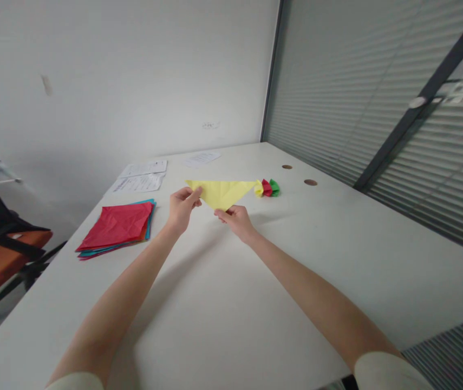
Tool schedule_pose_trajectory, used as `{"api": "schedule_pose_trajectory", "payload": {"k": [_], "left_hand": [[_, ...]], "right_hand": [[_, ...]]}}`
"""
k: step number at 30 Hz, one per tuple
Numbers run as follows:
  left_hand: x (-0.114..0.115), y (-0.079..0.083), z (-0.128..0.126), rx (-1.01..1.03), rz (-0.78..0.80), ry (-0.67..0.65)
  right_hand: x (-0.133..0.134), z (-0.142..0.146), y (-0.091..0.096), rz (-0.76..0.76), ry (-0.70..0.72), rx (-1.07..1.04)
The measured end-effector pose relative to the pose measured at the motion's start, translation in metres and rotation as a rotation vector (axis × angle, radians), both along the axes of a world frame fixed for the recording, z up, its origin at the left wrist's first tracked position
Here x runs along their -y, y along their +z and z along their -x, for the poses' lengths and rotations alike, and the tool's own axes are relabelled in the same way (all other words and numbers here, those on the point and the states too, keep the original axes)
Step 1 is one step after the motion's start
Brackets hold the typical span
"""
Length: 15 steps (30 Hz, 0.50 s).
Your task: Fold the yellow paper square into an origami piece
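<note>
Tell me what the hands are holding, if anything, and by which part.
A yellow folded paper triangle: the left hand pinches it near its left corner, the right hand at its bottom corner.

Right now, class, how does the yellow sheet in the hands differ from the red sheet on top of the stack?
Shape: the yellow sheet shows as a triangle pointing down; the red sheet is four-sided.
Support: the left hand and right hand hold the yellow sheet up; the red sheet lies on the stack.
Shared: each shows one plain colour.
</note>
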<state>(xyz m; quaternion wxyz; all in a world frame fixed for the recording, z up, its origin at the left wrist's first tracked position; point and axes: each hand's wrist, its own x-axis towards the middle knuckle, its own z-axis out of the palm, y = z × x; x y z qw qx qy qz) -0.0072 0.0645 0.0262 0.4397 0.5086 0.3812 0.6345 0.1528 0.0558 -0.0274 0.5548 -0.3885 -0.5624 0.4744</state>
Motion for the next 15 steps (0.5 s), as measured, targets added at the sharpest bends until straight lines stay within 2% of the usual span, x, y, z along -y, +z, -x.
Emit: {"api": "schedule_pose_trajectory", "payload": {"k": [4, 6, 11, 15], "left_hand": [[0.004, -0.003, -0.004, -0.268, 0.060, -0.168], [0.005, -0.004, -0.006, -0.319, 0.060, -0.166], [0.005, -0.004, -0.007, -0.302, 0.009, -0.127], [0.006, -0.005, -0.008, -0.297, -0.016, -0.115]], "right_hand": [[0.001, -0.003, 0.004, 0.019, -0.017, 0.000], [0.002, -0.003, 0.006, 0.024, -0.004, 0.005], [0.004, -0.003, 0.012, 0.037, 0.008, -0.009], [0.003, -0.005, 0.012, 0.024, -0.031, -0.044]]}}
